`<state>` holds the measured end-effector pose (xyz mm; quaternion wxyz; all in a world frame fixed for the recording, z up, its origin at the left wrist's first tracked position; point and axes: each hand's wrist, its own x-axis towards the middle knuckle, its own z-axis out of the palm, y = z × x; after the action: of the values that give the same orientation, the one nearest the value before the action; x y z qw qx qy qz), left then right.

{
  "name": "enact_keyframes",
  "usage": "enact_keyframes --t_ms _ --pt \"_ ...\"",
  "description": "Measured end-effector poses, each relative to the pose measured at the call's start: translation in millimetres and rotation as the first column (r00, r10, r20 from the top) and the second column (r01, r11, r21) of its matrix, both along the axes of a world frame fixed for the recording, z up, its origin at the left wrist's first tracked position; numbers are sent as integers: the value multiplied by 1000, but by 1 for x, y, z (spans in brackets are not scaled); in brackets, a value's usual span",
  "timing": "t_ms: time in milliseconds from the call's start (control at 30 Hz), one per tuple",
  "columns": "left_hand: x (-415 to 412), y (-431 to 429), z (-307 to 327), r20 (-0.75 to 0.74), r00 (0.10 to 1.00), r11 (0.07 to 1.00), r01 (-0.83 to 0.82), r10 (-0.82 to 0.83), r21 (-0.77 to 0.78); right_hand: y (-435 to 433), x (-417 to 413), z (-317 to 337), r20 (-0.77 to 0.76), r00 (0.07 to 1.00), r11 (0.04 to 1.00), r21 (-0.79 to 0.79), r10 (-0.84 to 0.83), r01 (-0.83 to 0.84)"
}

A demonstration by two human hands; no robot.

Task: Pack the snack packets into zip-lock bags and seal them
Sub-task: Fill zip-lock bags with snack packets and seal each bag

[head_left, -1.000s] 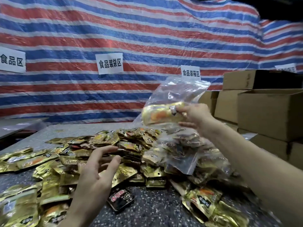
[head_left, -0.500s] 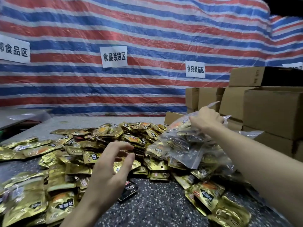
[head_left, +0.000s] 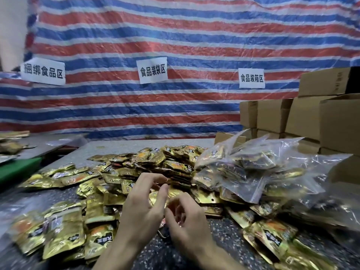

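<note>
Though amid packets [head_left: 171,164], bags [head_left: 259,168] beside boxes [head_left: 272,115].

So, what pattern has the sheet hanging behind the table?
The sheet has red, blue and white stripes running across it, seen best in the head view.

We see a dark speckled desk [head_left: 224,225] with gold snack packets [head_left: 155,164] heaped loosely across its middle and left. On its right side lie clear zip-lock bags [head_left: 253,168] filled with packets, piled together and touching the heap.
</note>
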<state>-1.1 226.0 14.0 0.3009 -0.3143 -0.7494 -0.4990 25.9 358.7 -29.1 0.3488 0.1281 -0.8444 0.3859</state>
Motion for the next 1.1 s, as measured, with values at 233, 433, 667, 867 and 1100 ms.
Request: enact_keyframes --t_ms 233,433,667,867,1100 --pt "6 -13 9 -14 999 999 -43 43 -5 13 -1 -8 93 994 997 -57 65 -59" --pt "3 -81 5 -18 973 957 -228 228 -182 15 -2 -7 124 984 970 -220 130 -100" --pt "-18 -228 -18 41 474 374 -635 879 -676 11 -1 -5 131 980 955 -277 147 -107" --pt "-14 -274 -49 -16 290 141 -514 957 -846 10 -1 -6 133 977 944 -307 166 -118" --pt "-7 -277 -29 143 330 351 -748 933 -563 11 2 -2 138 977 945 -308 161 -112"
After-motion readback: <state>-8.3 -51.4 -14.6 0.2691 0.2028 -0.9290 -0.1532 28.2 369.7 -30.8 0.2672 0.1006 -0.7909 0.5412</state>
